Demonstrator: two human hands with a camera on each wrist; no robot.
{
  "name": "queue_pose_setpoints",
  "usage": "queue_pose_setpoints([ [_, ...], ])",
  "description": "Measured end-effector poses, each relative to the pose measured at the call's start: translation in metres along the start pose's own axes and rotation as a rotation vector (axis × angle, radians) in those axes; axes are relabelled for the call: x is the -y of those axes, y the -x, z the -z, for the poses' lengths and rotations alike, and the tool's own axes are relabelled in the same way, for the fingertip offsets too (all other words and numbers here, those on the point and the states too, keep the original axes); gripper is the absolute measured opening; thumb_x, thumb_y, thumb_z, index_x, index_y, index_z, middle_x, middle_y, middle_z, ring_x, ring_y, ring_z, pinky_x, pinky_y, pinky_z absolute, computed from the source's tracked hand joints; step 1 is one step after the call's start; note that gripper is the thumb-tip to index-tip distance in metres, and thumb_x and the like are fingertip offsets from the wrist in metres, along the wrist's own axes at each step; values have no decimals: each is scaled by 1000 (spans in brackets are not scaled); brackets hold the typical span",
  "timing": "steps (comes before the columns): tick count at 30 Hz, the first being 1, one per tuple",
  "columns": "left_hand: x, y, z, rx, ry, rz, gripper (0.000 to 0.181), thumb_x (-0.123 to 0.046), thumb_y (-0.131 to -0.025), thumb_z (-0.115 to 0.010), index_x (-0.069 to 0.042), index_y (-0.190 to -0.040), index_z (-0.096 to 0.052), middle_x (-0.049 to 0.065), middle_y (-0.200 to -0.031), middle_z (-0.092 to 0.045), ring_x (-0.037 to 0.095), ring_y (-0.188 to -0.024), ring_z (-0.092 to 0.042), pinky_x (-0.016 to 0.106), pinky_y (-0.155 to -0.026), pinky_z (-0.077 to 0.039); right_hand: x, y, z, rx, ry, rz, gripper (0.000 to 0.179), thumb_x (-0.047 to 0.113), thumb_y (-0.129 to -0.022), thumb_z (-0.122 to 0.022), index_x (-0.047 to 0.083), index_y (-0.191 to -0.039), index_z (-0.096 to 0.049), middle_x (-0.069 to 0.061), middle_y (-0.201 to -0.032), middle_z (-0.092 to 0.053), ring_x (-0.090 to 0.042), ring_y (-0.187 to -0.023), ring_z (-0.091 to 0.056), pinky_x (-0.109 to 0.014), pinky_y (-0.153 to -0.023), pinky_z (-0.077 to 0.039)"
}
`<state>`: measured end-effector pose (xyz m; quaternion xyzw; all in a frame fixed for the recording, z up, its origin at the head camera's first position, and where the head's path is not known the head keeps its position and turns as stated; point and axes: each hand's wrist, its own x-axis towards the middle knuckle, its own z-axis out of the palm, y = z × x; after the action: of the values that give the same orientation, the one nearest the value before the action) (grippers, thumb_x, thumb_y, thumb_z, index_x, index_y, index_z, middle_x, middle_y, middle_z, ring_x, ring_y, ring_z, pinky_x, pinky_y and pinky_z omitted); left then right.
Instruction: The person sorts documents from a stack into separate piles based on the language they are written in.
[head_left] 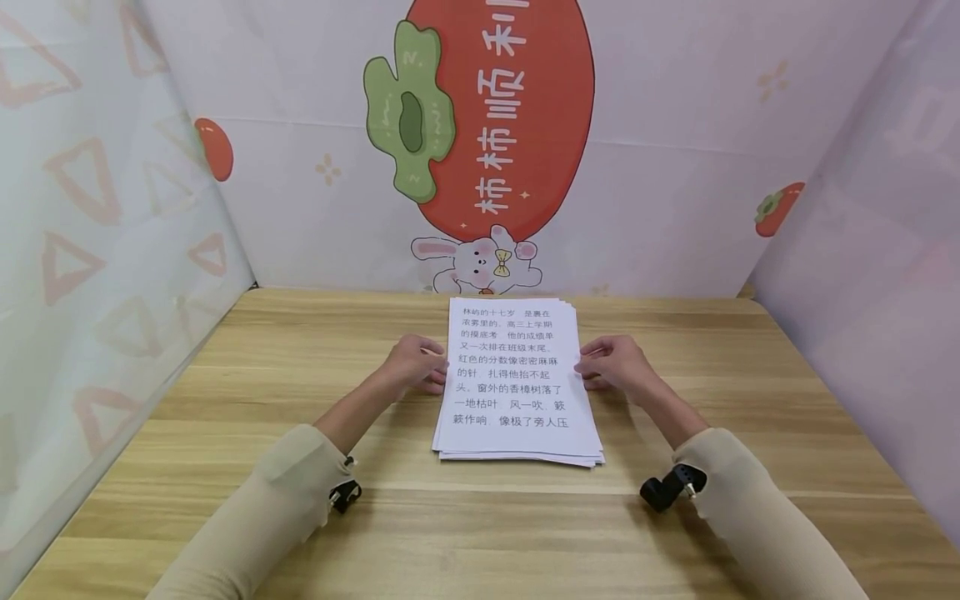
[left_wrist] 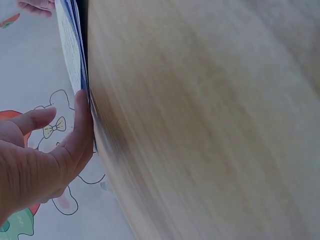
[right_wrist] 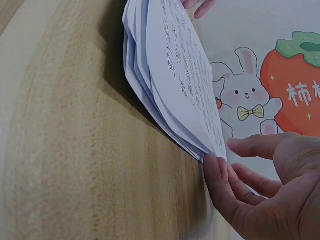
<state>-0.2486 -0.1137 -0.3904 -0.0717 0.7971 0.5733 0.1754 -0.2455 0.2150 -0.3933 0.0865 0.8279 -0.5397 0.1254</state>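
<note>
A stack of white paper sheets (head_left: 517,440), its top sheet printed with lines of Chinese characters, lies on the wooden table with its edges slightly uneven. My left hand (head_left: 409,363) is at the stack's left edge. In the left wrist view its extended fingers (left_wrist: 82,117) touch the side of the sheets, and the thumb stands apart. On the opposite edge is my right hand (head_left: 617,363), its fingertips against the side of the stack. The right wrist view shows the right thumb (right_wrist: 252,146) held off, and layered, loosely spread sheets (right_wrist: 170,95) at the near corner.
The wooden table (head_left: 495,533) reaches back to a printed wall cloth (head_left: 660,217) with a persimmon and a rabbit. Cloth walls also stand on the left and right. Black wrist devices (head_left: 663,490) show at both beige sleeves (head_left: 750,508).
</note>
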Motion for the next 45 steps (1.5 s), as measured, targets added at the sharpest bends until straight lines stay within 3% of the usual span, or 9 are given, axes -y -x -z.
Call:
queue_pose_setpoints([
  [13,2,-1,-7,-34,-17,-46,45,14,-85,-72,9,-128,-57,20,-96,-66,20,-62,-67,28,-62,-63,-2,-1,-4,-38,23,11,46,0,-91,-77,-8,-132,-58,-20,-111,-68,-18,-84,-67,-28,-75,-63],
  [20,4,-2,-9,-42,-21,-47,43,10,-88,-72,7,-129,-58,19,-97,-68,19,-65,-67,27,-60,-62,-3,2,-4,-42,32,26,42,2,-91,-75,-9,-128,-59,-22,-111,-72,-17,-81,-67,-27,-72,-62],
  [28,4,-4,-9,-60,-49,-39,45,5,-91,-73,6,-133,-56,19,-102,-67,16,-67,-66,24,-59,-61,-2,3,1,-28,30,47,22,3,-94,-72,-9,-112,-65,-13,-98,-69,-18,-80,-62,-28,-72,-60],
  [35,4,-6,-8,-80,-68,-72,51,6,-90,-71,9,-138,-53,18,-105,-65,15,-71,-66,22,-60,-61,1,7,9,9,-26,94,20,1,-96,-70,-11,-111,-64,-7,-90,-68,-13,-75,-62,-27,-70,-61],
  [45,-1,-1,-12,-76,9,-101,40,10,-93,-64,12,-132,-58,21,-97,-68,21,-71,-69,26,-63,-63,1,8,14,35,-109,65,20,3,-98,-69,-10,-112,-62,0,-84,-67,-10,-75,-62,-23,-64,-59],
])
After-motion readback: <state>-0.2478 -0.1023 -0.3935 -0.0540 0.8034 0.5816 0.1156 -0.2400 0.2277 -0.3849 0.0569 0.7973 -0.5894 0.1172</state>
